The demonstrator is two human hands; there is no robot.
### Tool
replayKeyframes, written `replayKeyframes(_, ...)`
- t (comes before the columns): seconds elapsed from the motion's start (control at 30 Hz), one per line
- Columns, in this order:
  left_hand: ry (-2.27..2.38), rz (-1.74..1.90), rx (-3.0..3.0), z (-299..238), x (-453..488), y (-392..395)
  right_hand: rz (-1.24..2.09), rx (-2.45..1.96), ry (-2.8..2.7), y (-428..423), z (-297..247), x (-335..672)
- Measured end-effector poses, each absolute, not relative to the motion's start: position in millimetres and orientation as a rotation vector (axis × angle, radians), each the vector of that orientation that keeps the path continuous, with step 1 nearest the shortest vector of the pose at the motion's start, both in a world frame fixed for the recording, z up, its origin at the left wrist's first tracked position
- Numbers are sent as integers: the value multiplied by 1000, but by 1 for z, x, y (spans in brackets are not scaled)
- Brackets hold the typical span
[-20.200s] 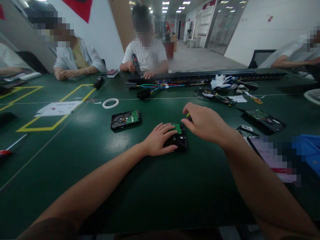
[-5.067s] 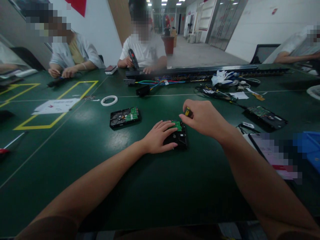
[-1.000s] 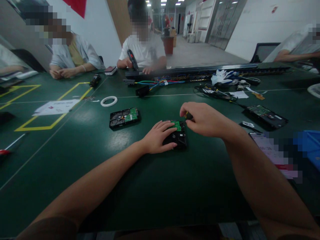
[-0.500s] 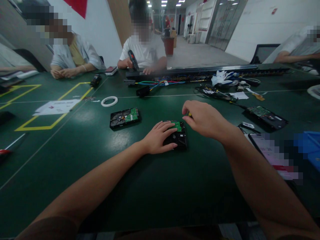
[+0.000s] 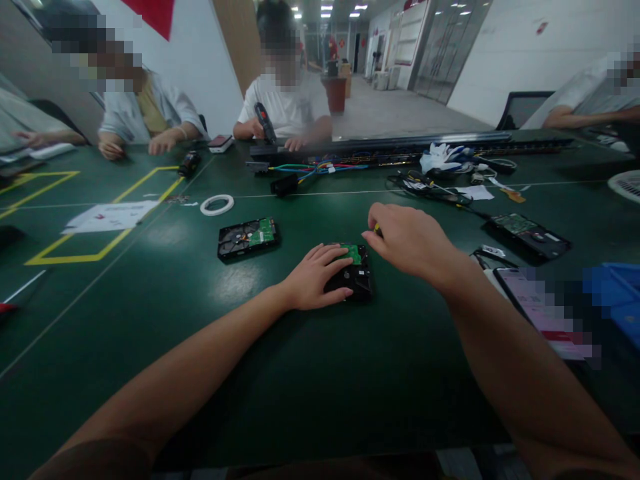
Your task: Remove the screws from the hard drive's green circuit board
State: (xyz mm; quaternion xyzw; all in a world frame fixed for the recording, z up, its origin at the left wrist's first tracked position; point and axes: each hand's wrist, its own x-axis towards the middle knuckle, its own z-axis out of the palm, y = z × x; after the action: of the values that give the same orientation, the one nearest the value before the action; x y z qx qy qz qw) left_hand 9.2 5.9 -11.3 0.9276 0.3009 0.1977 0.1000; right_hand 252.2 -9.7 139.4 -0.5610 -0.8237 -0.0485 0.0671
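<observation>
A hard drive with a green circuit board lies on the table, partly covered by my left hand. That hand is laid flat across the drive, fingers spread, the thumb along its near side. Just beyond the drive's right far corner, my right hand is curled closed around a small yellow-and-black tool. Only a bit of the tool shows between thumb and fingers; its tip is hidden. To the left sits a second hard drive, board side up. A third hard drive rests at the right.
A white tape ring, paper sheets and a screwdriver are on the left. Cables, gloves and long black rails lie across the back. A phone and blue bin stand right. Co-workers sit opposite.
My hands keep nearly the same place and pose, the right hand turning only slightly. At the far left, a co-worker's hands have moved apart. The view has shifted a little.
</observation>
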Motion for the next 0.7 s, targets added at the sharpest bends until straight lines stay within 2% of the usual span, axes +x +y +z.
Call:
replayKeyframes(0.17, 880, 605, 2740, -11, 9, 6, -177, -1705, -2487, -10, 141, 250)
replayKeyframes(0.47, 876, 615, 2739, -11, 7, 6, 221, -1307, -2519, -2, 137, 261)
replayKeyframes(0.7, 869, 625, 2739, -10, 8, 6, -45, -1662, -2465, -7, 139, 253)
